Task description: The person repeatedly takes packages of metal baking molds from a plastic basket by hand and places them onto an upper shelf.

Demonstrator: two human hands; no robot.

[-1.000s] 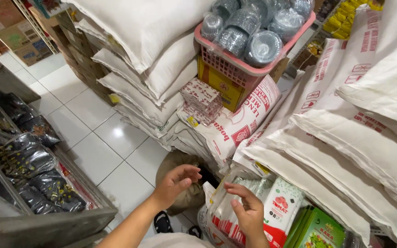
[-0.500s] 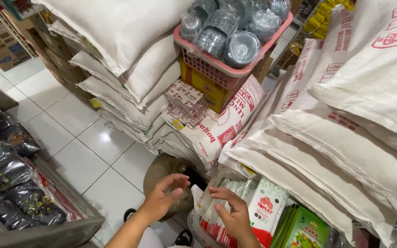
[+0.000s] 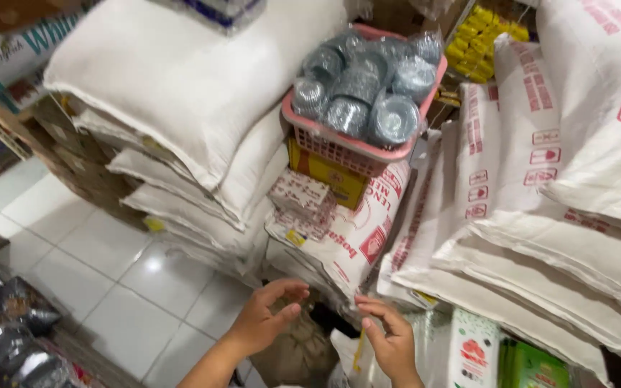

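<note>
The left hand point(image 3: 264, 320) is hovering with fingers loosely curled, holding nothing. The right hand point(image 3: 391, 341) is spreading its fingers over a clear plastic bag point(image 3: 350, 356), whose long axis is running upright and whose lower end is being cut off by the frame edge. Whether the right hand is pinching it cannot be told. Stacked white sacks point(image 3: 346, 244) are crowding just above; white floor tiles point(image 3: 138, 287) are leaving room leftward.

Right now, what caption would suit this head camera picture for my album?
Two bare hands, left hand and right hand, open before stacked white sacks under a pink basket.
</note>
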